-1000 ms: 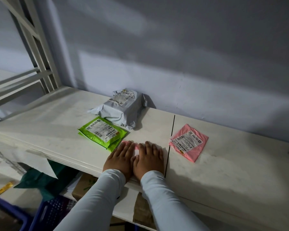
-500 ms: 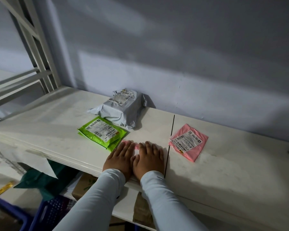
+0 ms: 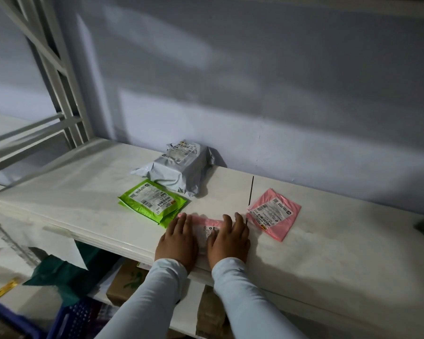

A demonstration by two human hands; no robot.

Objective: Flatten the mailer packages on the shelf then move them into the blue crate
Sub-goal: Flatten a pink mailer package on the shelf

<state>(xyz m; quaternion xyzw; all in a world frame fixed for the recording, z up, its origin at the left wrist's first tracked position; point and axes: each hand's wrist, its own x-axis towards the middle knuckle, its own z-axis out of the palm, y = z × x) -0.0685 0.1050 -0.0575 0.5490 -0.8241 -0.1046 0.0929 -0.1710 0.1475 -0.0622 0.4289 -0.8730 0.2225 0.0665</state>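
- The white shelf [image 3: 328, 265] runs across the view against a grey wall; its top is two boards meeting at a dark seam [image 3: 251, 194], and the front edge sits just under the person's wrists.
- The grey mailer [image 3: 181, 167] is the bulkiest package, puffed up at the back by the wall; it will likely need the firmest pressing of the lot.
- The blue crate [image 3: 66, 319] shows only as a corner low on the left, beneath the shelf and well apart from the hands; flattened packages must be carried down and leftward to reach it.
- The green mailers [image 3: 152, 201] look like two stacked, already fairly flat, touching the grey one's front edge.
- The pink mailer on the right [image 3: 274, 212] lies label up just past the seam, untouched.
- The pink mailer under the hands [image 3: 207, 225] is at the shelf's front, just left of the seam; only its far edge and a strip of label show between the palms.
- The left hand [image 3: 179, 241] and right hand [image 3: 230, 238] lie palm down on it, fingers straight and together, pressing without gripping anything.
- To do this step well, I would judge: press with flat palms and sweep outward from the middle so trapped air escapes; keep the mailer back from the shelf lip so it does not slide off; lift it only once it lies even.
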